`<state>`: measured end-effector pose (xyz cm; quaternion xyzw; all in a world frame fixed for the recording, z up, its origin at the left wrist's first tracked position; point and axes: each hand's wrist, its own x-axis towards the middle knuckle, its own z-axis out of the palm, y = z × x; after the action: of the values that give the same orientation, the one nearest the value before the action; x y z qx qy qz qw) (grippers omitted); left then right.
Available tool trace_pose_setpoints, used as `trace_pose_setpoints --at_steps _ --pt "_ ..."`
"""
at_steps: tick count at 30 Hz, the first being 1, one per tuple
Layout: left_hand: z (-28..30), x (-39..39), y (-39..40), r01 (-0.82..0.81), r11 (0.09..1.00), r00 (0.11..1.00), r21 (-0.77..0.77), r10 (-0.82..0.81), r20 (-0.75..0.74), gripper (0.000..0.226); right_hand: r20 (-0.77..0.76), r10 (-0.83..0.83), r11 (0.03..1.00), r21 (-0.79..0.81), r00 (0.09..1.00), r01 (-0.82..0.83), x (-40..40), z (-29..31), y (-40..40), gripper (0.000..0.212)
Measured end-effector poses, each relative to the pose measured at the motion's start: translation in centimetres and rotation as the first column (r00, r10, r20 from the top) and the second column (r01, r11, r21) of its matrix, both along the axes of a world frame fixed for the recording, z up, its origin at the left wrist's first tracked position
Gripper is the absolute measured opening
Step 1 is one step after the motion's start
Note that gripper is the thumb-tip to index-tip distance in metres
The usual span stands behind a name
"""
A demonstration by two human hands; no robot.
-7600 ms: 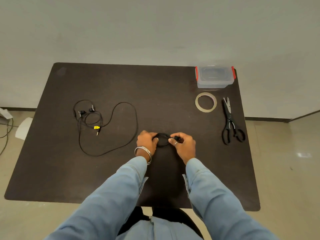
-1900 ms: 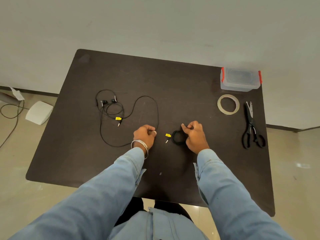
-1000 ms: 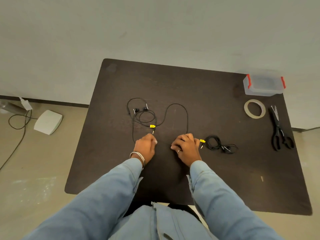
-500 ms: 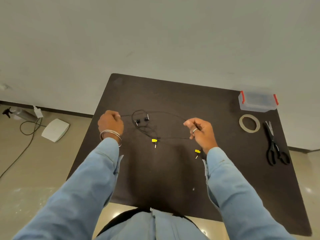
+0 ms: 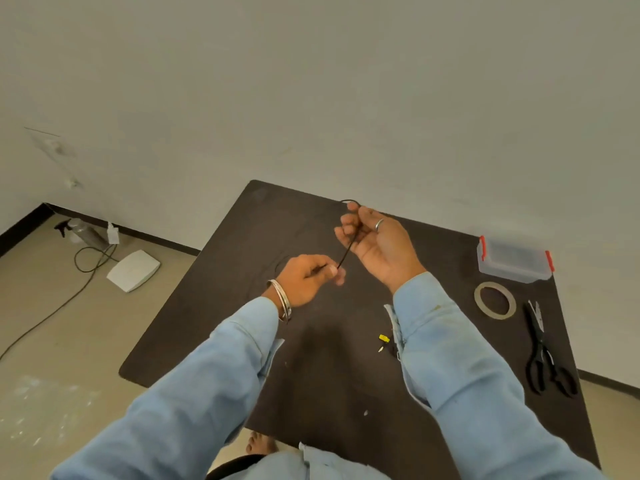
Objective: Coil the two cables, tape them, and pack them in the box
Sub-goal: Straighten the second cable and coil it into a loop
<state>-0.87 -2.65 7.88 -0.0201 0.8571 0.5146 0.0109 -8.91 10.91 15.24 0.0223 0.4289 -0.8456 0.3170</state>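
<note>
On the dark bench, both hands pinch one black earphone cable, right hand above left hand, coiling barely begun (tape roll and box untouched).

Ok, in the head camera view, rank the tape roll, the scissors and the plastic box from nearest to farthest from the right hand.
From the right hand:
1. Plastic box, to its right at the table's far edge.
2. Tape roll, right and nearer the person.
3. Scissors, farthest right, beyond the tape.
Box and tape are a close call.
</note>
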Motion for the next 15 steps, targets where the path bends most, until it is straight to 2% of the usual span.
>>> trace_pose_setpoints --at_steps 4,9,12,15 --pt "1.0 0.6 -1.1 -0.178 0.965 0.982 0.194 0.186 -0.025 0.028 0.103 -0.079 0.994 -0.071 0.992 0.087 -1.9 1.4 1.4 0.013" --pt "4.7 1.2 -4.7 -0.362 0.895 0.901 0.259 0.408 -0.148 0.032 0.236 -0.175 0.971 -0.117 0.956 0.206 -3.8 1.5 3.3 0.016" --pt "6.1 1.6 -6.9 -0.472 0.805 0.819 0.359 0.551 -0.161 0.032 0.27 -0.198 0.969 -0.094 0.942 0.23 -4.3 1.4 3.6 0.022" --pt "7.2 2.0 -8.5 -0.556 0.643 0.701 0.527 0.703 -0.12 0.035 0.305 -0.225 0.961 -0.084 0.925 0.262 -4.6 1.1 3.5 0.022"
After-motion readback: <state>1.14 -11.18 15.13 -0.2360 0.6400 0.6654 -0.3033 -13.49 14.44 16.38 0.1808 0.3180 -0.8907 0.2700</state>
